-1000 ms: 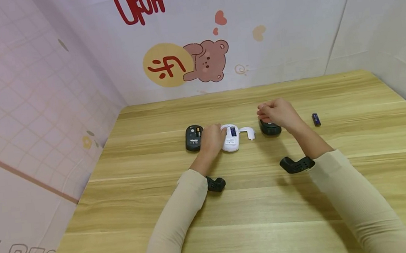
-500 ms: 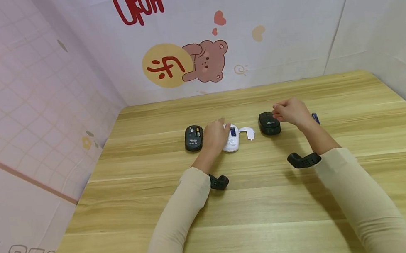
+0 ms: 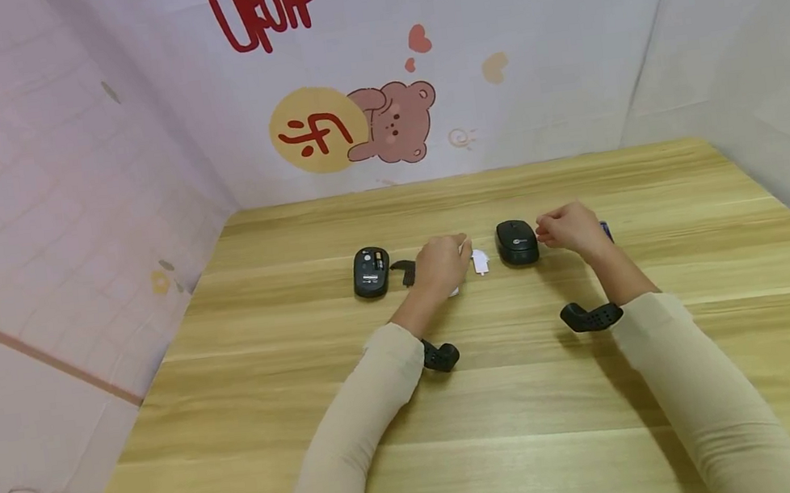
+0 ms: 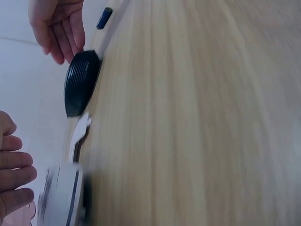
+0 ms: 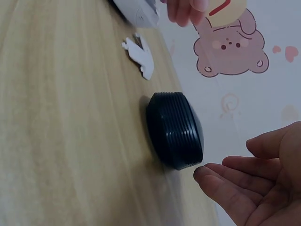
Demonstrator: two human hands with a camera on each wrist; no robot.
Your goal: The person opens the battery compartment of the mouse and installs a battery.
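My left hand (image 3: 443,264) hovers over the white mouse (image 4: 59,195), hiding most of it in the head view. Its fingers are relaxed and hold nothing. To the mouse's right lies a white battery cover (image 3: 480,262). A black mouse (image 3: 517,242) stands upright farther right. Beside its right side is my right hand (image 3: 572,228), whose loosely bent fingertips come close to the mouse's edge in the right wrist view, with nothing in the palm. A second black mouse (image 3: 371,272) lies bottom up at the left, its battery bay uncovered with a battery inside.
A black battery cover (image 3: 408,271) lies between the overturned black mouse and my left hand. Behind my right hand a blue battery (image 3: 606,230) is partly hidden. All rest on the wooden table (image 3: 518,428), with a printed cloth wall (image 3: 534,117) behind.
My right hand has moved right, from over the upright black mouse to beside it. My left hand has shifted right across the white mouse, revealing the black cover. The head view has turned slightly.
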